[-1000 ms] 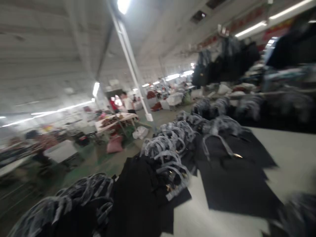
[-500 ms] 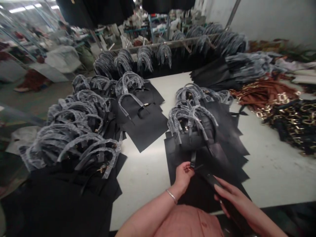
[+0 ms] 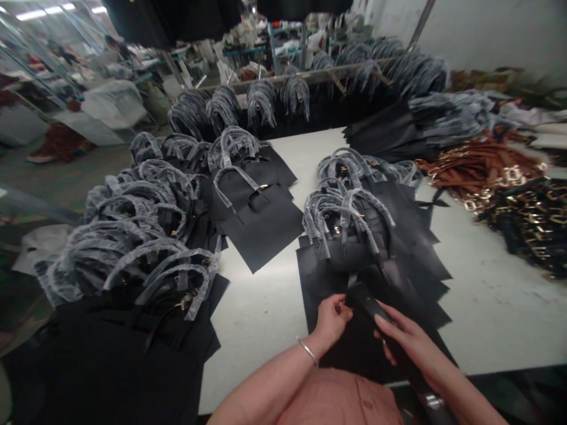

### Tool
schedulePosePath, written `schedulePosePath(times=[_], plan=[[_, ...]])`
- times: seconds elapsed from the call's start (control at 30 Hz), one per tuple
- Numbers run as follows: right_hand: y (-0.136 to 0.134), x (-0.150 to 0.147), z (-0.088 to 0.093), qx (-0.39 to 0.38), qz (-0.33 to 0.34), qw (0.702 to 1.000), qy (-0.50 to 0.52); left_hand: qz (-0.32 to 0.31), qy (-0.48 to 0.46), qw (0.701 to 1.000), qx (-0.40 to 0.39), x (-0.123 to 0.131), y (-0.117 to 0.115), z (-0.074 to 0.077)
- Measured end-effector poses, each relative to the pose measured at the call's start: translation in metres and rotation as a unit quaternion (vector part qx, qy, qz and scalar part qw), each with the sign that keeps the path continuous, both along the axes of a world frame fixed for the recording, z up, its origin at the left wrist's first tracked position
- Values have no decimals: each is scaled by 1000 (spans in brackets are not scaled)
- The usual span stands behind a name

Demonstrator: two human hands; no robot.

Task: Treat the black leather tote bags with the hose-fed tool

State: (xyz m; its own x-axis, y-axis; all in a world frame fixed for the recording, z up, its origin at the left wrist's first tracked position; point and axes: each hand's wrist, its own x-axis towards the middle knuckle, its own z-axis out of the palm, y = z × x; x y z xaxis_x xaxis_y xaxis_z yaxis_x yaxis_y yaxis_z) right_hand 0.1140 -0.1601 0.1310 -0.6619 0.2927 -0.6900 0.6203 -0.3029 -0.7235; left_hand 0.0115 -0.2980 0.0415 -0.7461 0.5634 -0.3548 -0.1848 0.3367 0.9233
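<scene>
My left hand (image 3: 333,319), with a silver bangle at the wrist, pinches the end of a narrow black strap (image 3: 352,278) on the top black bag panel. My right hand (image 3: 401,336) grips a long black hand tool (image 3: 365,301); its exact kind does not show. The tool's far end lies over the strap, right beside my left fingertips, and hides the strap's end. Under both hands is a stack of flat black bag pieces (image 3: 319,277). Their arched handles (image 3: 345,209), wrapped in clear plastic, point away from me.
More black bags with wrapped handles (image 3: 155,254) are piled left on the white table (image 3: 248,330). A single bag (image 3: 266,224) lies mid-table. Brown straps (image 3: 482,165) and black straps with gold buckles (image 3: 527,218) are heaped right. A rail of hanging bags (image 3: 261,103) stands behind.
The black tool has moved up and left, its end now over the strap by my left fingers. My left hand stays at almost the same place.
</scene>
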Motion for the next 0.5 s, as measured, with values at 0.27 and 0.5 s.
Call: schedulePosePath(times=[0.27, 0.5], plan=[[10, 21, -13, 45, -10, 999, -19, 99, 170, 961, -194, -54, -41, -23], [-4, 27, -24, 50, 26, 998, -22, 107, 171, 956, -214, -73, -39, -32]])
